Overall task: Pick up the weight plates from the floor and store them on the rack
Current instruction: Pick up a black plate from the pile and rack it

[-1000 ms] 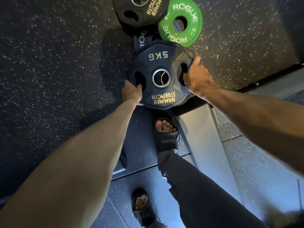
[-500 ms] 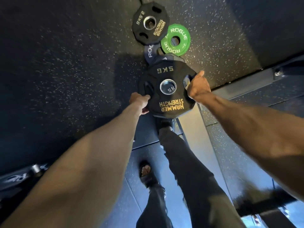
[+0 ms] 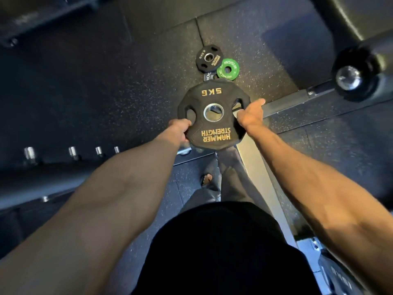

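Far left: a row of shiny metal pegs (image 3: 72, 151) is seen on a dark frame, low in the view and well apart from the hands.

The left hand (image 3: 179, 129) is wrapped on the left edge of the 5 kg plate (image 3: 197, 103). Its fingers are hooked through the left grip slot and the thumb is laid on the top face.

The plate is held roughly flat, face up, out in front of the body. It is carried between the two hands and clear of the speckled floor (image 3: 127, 92). "5KG" is printed on the far side and "HAMMER STRENGTH" on the near side, both upside down to the camera. A sandalled foot (image 3: 207, 179) is seen on the floor below the plate's near edge.

Beyond the plate, a small black plate (image 3: 214, 60) is lying flat on the floor, with a green plate (image 3: 232, 66) just beside it on the right. A third dark plate (image 3: 208, 76) is tucked under both and mostly hidden by the held plate's far edge.

The right hand (image 3: 251, 117) is clamped on the right edge. Its fingers are curled into the right grip slot and the thumb is stretched out along the rim, pointing away.

Right of that hand, a grey steel beam (image 3: 285, 104) is laid across the floor.

Far right: the chrome end of a bar (image 3: 348, 78) with a black collar is pointed toward the camera, well apart from the plate.
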{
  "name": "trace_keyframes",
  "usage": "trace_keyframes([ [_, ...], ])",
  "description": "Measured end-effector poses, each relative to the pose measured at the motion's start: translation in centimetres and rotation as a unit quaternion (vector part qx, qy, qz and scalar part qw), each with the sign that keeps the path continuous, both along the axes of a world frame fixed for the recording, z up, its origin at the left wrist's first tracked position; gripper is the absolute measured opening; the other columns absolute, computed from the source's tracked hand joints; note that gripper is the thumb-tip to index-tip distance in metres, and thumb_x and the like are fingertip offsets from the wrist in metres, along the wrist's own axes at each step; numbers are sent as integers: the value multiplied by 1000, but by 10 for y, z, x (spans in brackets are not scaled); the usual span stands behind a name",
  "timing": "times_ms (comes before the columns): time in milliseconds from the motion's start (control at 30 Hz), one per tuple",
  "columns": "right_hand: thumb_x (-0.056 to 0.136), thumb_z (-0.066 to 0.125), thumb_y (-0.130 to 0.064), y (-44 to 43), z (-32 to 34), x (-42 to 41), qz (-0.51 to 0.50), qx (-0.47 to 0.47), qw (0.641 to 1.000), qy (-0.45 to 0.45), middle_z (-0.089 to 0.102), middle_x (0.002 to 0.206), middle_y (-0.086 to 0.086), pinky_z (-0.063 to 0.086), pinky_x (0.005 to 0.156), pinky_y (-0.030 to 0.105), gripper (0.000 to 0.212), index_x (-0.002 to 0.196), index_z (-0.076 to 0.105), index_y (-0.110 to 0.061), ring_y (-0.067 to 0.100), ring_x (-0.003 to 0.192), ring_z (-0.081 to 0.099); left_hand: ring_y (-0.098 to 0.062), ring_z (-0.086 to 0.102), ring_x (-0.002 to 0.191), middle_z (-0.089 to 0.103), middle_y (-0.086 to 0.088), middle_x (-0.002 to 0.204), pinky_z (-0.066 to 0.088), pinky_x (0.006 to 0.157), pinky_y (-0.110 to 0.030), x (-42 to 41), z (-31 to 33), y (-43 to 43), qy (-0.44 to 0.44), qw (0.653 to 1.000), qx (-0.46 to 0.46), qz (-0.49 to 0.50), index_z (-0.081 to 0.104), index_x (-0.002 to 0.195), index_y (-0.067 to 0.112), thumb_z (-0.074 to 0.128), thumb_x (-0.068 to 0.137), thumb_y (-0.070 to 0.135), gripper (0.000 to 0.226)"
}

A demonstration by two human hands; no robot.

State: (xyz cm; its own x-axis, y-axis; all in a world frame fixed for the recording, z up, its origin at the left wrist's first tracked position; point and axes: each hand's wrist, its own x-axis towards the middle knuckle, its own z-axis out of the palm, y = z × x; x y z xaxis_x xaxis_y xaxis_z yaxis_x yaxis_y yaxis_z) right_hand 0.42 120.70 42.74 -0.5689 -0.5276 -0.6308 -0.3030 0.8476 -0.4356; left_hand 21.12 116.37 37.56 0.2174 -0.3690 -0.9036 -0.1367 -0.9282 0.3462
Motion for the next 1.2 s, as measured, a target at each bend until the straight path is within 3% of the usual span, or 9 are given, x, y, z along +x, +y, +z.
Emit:
trace_keyframes([
  [100,92,57,-8,50,34,7,-36,-28,999,-28,57,133,23,45,98,37,48,135,40,4,36,123,55,-34,68,97,63,-24,127,50,32,-41,12,24,48,13,999,-46,23,46,138,2,55,88,-7,52],
  [233,88,60,-8,116,63,14,-47,-46,995,-77,62,104,16,45,76,32,24,109,62,3,31,104,63,-32,67,88,63,-25,125,55,41,-43,25,46,116,55,995,-51,69,44,139,0,55,86,-6,54],
  [367,72,63,-15,175,69,20,-36,-44,990,-130,70,98,14,57,78,37,37,104,65,4,33,95,69,-37,66,105,62,-24,127,57,73,-50,42,49,190,73,992,-49,92,47,137,0,55,86,-4,51],
  [467,60,61,-19,208,48,23,-2,-61,987,-148,73,94,17,61,80,51,42,97,66,1,33,87,72,-34,66,95,64,-23,125,56,68,-46,60,48,249,73,991,-42,106,49,136,-1,53,88,-1,49],
  [633,80,59,-13,280,114,86,74,-93,978,-172,59,71,4,47,62,33,7,80,60,-5,21,70,58,-29,67,78,69,-23,102,57,65,-39,100,93,350,70,962,-102,243,57,123,-1,57,81,-5,43],
  [800,53,60,-56,314,75,156,148,-88,965,-195,72,104,16,58,85,47,79,112,64,-3,32,91,70,-19,54,49,56,-9,60,50,50,-26,161,141,452,37,909,-152,387,58,92,3,59,75,-3,18],
  [900,64,57,-57,355,112,223,210,-99,952,-199,71,110,15,53,90,41,76,115,63,-2,34,103,67,-18,55,53,58,-10,66,50,55,-27,204,166,511,13,869,-177,461,60,87,3,65,78,4,10],
  [1033,89,60,-44,408,155,319,301,-95,926,-207,62,121,14,41,90,35,59,127,51,0,31,115,58,-23,66,71,68,-10,84,55,57,-31,272,187,585,-4,796,-203,570,61,117,1,78,76,35,56],
  [1200,95,60,-46,460,173,449,363,-141,889,-241,66,116,15,45,94,36,54,121,56,0,29,112,62,-22,64,77,61,-4,86,58,71,-38,367,231,651,-52,707,-217,671,49,115,7,76,68,68,82],
])
